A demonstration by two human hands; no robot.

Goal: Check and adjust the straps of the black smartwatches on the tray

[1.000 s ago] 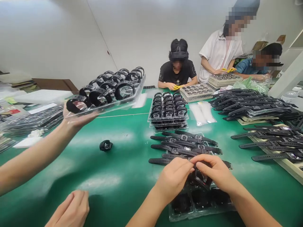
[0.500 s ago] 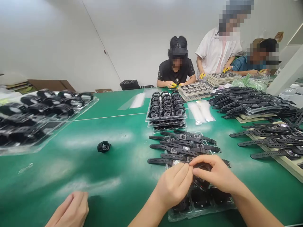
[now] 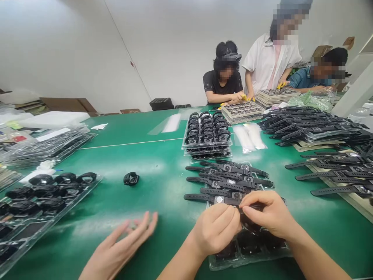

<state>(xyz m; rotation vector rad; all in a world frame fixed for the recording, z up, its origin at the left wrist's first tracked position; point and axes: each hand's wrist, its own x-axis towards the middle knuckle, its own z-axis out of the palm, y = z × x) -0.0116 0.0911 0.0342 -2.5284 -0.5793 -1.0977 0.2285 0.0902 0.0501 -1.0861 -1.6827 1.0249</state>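
My left hand [image 3: 218,227] and my right hand [image 3: 265,214] are closed close together over the near tray. Between them is a dark watch [image 3: 251,222], mostly covered by my fingers. Both hands pinch at it, though the exact grip is hidden. Under them lies a clear plastic tray [image 3: 250,261] with dark watches in its pockets. Just beyond my fingers, several black watches with straps laid out flat [image 3: 230,181] rest across the tray, some backs facing up. Farther left, a lone watch with its strap closed [image 3: 131,178] lies on the green table [image 3: 163,202].
A co-worker's hand [image 3: 125,243] reaches in from the lower left, fingers spread. A tray of looped watches [image 3: 46,194] is at the left, with stacked trays [image 3: 55,142] behind. More filled trays [image 3: 206,134] stand ahead; strapped watches [image 3: 317,124] pile up right. Several people work opposite.
The co-worker's hand has opened and moved up and right. The left tray of watches has come lower and nearer, uncovering stacked trays. My hands stay together at the watch.
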